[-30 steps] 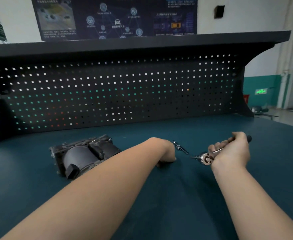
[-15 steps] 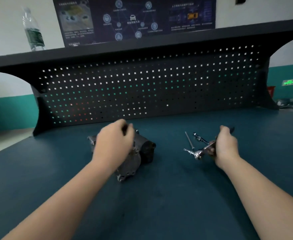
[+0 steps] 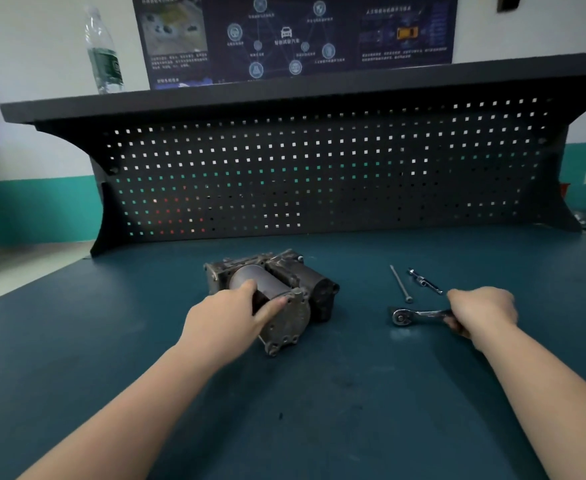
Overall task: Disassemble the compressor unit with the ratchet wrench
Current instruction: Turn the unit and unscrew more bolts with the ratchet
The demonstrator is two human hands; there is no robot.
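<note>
Standing by the bench [image 3: 76,358], you'd see both of the person's arms stretched out over its dark teal top. The left hand [image 3: 225,317] is wrapped round the near end of the compressor unit [image 3: 277,292], thumb laid on the round end plate and fingers curling over the top of the cylinder. The right hand [image 3: 480,311] is closed on the handle of the ratchet wrench [image 3: 419,315], whose round drive head points away from the palm toward the compressor, low over the bench; whether it touches the surface is hard to say.

What the coming move turns on is this gap: the compressor lies well apart from the wrench head, off to the right hand's inner side, so the wrench has to travel across toward the left hand, which is already on the unit and, I'd judge, there to steady it. The wrench's long axis runs crossways, roughly square to the compressor's, which runs from the person out toward the back panel.

The compressor is a grey, worn metal casting: a smooth cylinder beside a darker motor housing, with a bolt-holed end plate facing the person.

Just beyond the right hand's knuckles lie a long thin bolt [image 3: 399,284] and a short extension bar [image 3: 425,281], side by side, apart from each other. Further still stands the perforated back panel [image 3: 319,174], with a plastic bottle [image 3: 103,53] up on its shelf.
</note>
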